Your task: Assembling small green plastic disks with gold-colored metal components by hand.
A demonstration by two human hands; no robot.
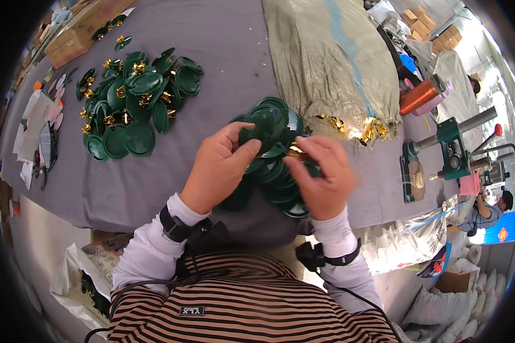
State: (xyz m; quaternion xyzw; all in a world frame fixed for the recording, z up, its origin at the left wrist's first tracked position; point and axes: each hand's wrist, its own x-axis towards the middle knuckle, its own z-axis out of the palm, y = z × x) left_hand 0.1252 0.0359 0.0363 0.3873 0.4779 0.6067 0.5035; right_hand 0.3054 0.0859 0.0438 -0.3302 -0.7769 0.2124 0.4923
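Note:
My left hand (218,166) pinches a dark green, glossy plastic disc (262,127) with a notched edge between thumb and fingers. Close beside it, my right hand (326,178) has thumb and fingers closed on a small shiny gold piece (295,150), partly hidden by the fingers. Below both hands lies a heap of plain green discs (277,186). Farther left on the table is a second heap of green discs (145,84), with gold pieces (138,68) attached to many of them. More gold pieces (373,130) spill from the mouth of a woven sack (326,63) at the back right.
A green hand press (455,150) with a red-knobbed lever stands at the right. Behind it is an orange cylinder (416,100). A cardboard box (83,35) sits at the far left, with papers (35,128) nearer. A white sack (74,280) rests below the table. Another person (487,214) is at far right.

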